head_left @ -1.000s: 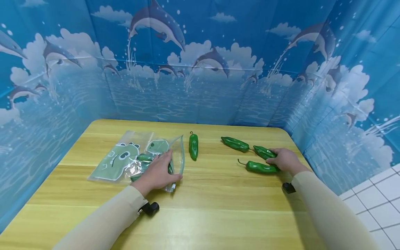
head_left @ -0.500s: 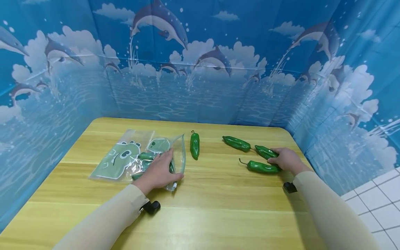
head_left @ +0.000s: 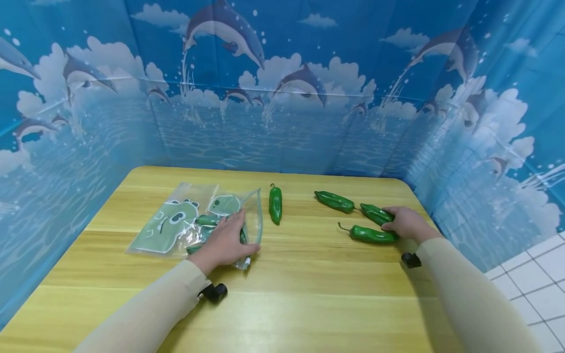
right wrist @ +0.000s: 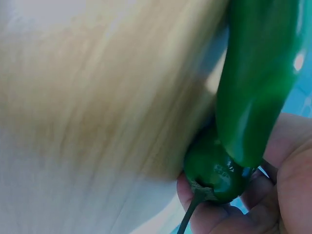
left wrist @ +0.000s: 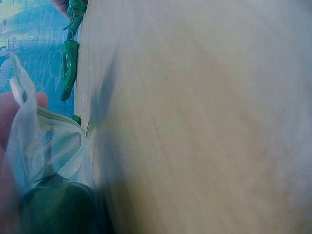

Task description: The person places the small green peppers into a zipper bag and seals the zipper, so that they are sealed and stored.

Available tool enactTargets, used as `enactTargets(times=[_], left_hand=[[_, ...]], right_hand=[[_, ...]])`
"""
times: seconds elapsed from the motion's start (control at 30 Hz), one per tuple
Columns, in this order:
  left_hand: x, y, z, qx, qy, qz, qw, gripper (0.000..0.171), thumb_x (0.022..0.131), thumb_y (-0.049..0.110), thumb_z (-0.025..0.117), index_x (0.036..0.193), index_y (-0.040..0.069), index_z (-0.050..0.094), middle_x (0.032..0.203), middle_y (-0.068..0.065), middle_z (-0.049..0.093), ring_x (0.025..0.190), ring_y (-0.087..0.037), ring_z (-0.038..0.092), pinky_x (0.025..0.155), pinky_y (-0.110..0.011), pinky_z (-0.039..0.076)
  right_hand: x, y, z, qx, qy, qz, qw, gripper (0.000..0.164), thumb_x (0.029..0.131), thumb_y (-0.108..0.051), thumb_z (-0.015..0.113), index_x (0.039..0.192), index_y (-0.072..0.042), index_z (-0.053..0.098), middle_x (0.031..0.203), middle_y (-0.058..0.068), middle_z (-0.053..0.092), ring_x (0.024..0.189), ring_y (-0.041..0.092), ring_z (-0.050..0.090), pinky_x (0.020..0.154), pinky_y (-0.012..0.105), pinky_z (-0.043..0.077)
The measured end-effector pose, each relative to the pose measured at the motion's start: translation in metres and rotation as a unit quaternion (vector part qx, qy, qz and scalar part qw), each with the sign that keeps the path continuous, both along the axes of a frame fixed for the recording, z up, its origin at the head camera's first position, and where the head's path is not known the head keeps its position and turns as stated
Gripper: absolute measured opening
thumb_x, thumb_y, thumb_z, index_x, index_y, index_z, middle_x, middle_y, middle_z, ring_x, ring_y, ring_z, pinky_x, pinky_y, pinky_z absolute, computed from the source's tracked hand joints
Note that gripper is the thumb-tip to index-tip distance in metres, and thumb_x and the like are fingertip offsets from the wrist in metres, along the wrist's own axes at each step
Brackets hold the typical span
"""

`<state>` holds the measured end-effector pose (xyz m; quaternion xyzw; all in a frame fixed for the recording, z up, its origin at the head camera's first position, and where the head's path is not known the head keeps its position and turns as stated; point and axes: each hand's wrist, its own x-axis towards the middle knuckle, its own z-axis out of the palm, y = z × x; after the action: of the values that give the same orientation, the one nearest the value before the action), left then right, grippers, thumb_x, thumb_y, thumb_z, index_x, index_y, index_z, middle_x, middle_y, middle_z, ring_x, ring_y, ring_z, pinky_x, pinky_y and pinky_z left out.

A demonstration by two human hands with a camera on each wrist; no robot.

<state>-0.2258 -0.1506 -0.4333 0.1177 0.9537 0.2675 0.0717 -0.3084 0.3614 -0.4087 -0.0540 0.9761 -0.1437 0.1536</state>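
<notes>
My left hand (head_left: pixel 225 242) rests on a clear zip bag (head_left: pixel 161 230) printed with a green cartoon face, fingers laid over the film near its raised mouth. Green peppers (head_left: pixel 205 220) show through the plastic; the hand covers part of them. On the right, my right hand (head_left: pixel 406 225) grips the stem end of a green pepper (head_left: pixel 375 214) lying on the table. In the right wrist view, fingers curl around this pepper (right wrist: pixel 209 170). A nearer pepper (head_left: pixel 371 235) lies with its tip just beside the hand. The left wrist view shows the bag's rim (left wrist: pixel 61 119).
Another green pepper (head_left: pixel 334 201) lies behind, its stem close to the gripped one. A single pepper (head_left: pixel 275 205) stands apart, right of the bag. The wooden table (head_left: pixel 300 299) is bounded at the back by a dolphin-print curtain (head_left: pixel 282 137).
The head view shifts very slightly. Both hands hold nearly the same places, the left on the bag and the right on the pepper; nothing else moves noticeably.
</notes>
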Motion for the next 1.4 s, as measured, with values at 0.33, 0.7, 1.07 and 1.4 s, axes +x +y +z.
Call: enactTargets(times=[0.33,0.7,1.07,1.4], left_hand=[[0.0,-0.001,0.0,-0.002,-0.004,-0.001,1.0,0.117,0.089,0.061,0.075,0.17,0.007,0.011,0.178,-0.01,0.013,0.164,-0.034,0.015,0.135,-0.052,0.005],[-0.001,-0.002,-0.001,-0.003,0.001,-0.003,1.0,0.118,0.088,0.062,0.075,0.17,0.006,0.009,0.177,-0.01,0.013,0.164,-0.034,0.015,0.135,-0.052,0.005],[0.001,-0.001,0.001,0.009,-0.003,0.002,1.0,0.117,0.088,0.059,0.076,0.17,0.006,0.011,0.177,-0.011,0.014,0.164,-0.034,0.015,0.135,-0.052,0.006],[0.001,-0.002,0.0,0.005,-0.004,0.007,1.0,0.119,0.087,0.061,0.077,0.17,0.008,0.009,0.177,-0.01,0.013,0.164,-0.034,0.015,0.135,-0.054,0.008]], right_hand=[[0.005,0.002,0.015,-0.017,0.019,-0.012,1.0,0.074,0.105,-0.025,0.064,0.159,0.012,0.031,0.142,0.04,0.052,0.11,0.042,0.061,0.086,0.052,0.053],[0.001,-0.051,0.047,-0.071,0.074,-0.027,0.994,0.07,0.106,-0.034,0.063,0.159,0.003,0.035,0.138,0.032,0.056,0.115,0.043,0.061,0.085,0.054,0.054],[0.009,-0.153,0.057,-0.105,0.061,0.04,0.992,0.066,0.108,-0.026,0.06,0.165,-0.008,0.032,0.152,0.024,0.052,0.128,0.04,0.06,0.101,0.057,0.053],[0.012,-0.226,0.042,-0.089,0.05,0.119,0.988,0.064,0.105,-0.023,0.067,0.162,-0.011,0.041,0.155,0.018,0.052,0.128,0.032,0.061,0.101,0.05,0.054]])
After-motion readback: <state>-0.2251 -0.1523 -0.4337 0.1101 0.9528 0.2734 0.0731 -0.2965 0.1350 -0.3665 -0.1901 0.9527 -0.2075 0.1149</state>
